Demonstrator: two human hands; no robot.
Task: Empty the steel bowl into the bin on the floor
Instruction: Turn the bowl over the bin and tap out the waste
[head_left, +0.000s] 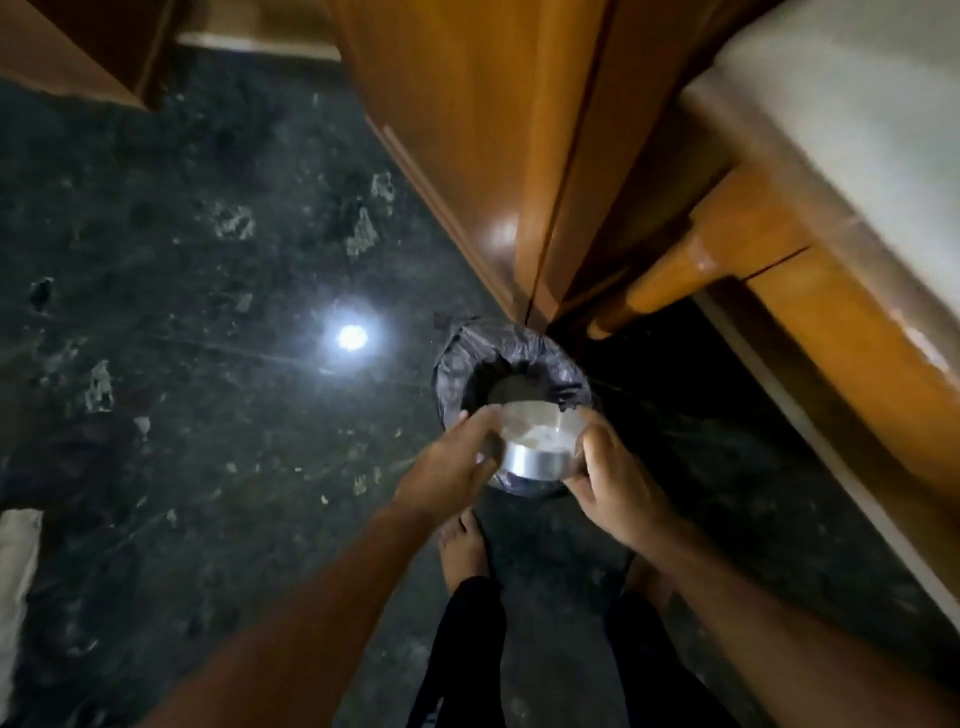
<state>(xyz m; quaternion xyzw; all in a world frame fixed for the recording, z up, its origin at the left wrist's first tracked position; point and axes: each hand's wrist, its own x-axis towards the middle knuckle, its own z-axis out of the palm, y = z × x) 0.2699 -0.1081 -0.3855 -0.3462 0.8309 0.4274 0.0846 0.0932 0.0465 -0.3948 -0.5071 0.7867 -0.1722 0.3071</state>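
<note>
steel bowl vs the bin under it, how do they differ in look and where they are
The steel bowl is shiny bare metal; the bin is dark, lined with a black bag. The steel bowl is held up between the left hand and right hand; the bin stands on the floor. The steel bowl shows pale contents; the bin's inside is too dark to read. Both are round and open-topped.

Steel bowl (530, 441) blurred; pale contents unidentifiable. Near rim of bin (467, 358) hidden behind bowl and both hands. Left hand (447, 467) fingertips smeared. Right hand (613, 483) covers bowl's right wall. Forearms cut by bottom edge.
</note>
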